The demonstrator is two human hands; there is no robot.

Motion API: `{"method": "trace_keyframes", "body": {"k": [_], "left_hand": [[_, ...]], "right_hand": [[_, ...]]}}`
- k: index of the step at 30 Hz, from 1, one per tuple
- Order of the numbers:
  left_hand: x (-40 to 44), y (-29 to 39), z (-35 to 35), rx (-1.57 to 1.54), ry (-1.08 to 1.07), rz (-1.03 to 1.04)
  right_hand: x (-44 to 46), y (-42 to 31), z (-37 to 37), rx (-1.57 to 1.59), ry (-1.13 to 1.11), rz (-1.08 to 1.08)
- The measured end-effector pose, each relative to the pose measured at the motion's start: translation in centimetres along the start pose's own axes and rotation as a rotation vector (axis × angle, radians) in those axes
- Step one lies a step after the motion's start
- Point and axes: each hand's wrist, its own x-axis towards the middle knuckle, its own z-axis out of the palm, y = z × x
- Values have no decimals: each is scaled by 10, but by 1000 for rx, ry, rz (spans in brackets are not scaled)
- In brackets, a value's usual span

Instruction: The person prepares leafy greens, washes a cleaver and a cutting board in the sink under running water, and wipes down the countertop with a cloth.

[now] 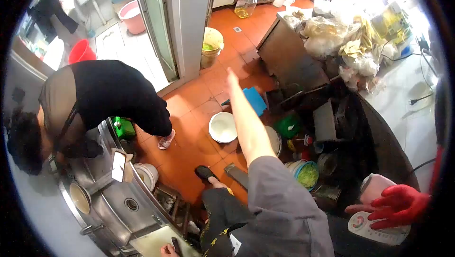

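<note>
My right arm, in a grey sleeve, stretches out over the floor. My right hand (232,80) is at its end, edge-on, fingers extended and holding nothing I can see. Beneath that arm lie a blue flat piece (255,100) and a white bucket (222,127). At the bottom edge my left hand (168,250), partly cut off, closes by a black handle (176,246) over a pale cutting board (159,241). What the handle belongs to is hidden.
A co-worker in black (113,91) bends over the steel sink (118,219), where a phone (119,166) rests. Plastic bags (332,34) pile up at upper right. A tub of chopped greens (307,175) stands right of my arm. A red rubber glove (400,206) is above a white scale (379,228).
</note>
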Motion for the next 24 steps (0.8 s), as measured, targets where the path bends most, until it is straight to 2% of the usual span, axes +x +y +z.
{"method": "trace_keyframes", "body": {"k": [1, 2, 3, 4, 5, 6, 7, 8, 9, 10, 11, 14, 16, 17, 19, 21, 24], "left_hand": [[7, 7, 1, 8, 8, -22], [19, 0, 6, 46, 10, 1], [29, -14, 8, -8, -27, -70], [19, -31, 25, -169, 104, -64], [5, -53, 41, -326, 233, -37], [-17, 8, 23, -348, 239, -48], [-26, -20, 24, -233, 246, -72], [-39, -43, 35, -343, 337, -106], [-52, -26, 23, -438, 322, -204], [-66, -72, 44, -594, 380, -224], [-84, -74, 49, -588, 506, -293], [-111, -89, 41, -799, 638, -448], [-128, -110, 45, -898, 732, -487], [-136, -111, 36, -1017, 773, -540], [-160, -129, 29, -1146, 828, -646], [-172, -163, 42, -1389, 964, -704], [-191, -198, 48, -1408, 1063, -646]], "right_hand": [[-3, 19, 2, -208, -17, -91], [-39, 47, 12, -172, -9, 133], [-57, 82, 3, -438, 30, 126], [-77, 118, -3, -561, -55, 274], [-167, 163, -32, -503, -333, 473], [-226, 168, -21, -529, -319, 635], [-267, 182, -18, -530, -429, 739], [-313, 183, -2, -671, -501, 725], [-329, 205, -8, -657, -764, 807], [-348, 228, -15, -763, -756, 796], [-385, 227, 0, -837, -825, 782], [-443, 258, 34, -978, -1008, 733], [-475, 279, 62, -1304, -1478, -12], [-503, 281, 82, -1335, -1517, -11], [-572, 278, 120, -1455, -1697, -347], [-605, 308, 116, -1374, -2035, -773], [-668, 349, 110, -1555, -2363, -915]]}}
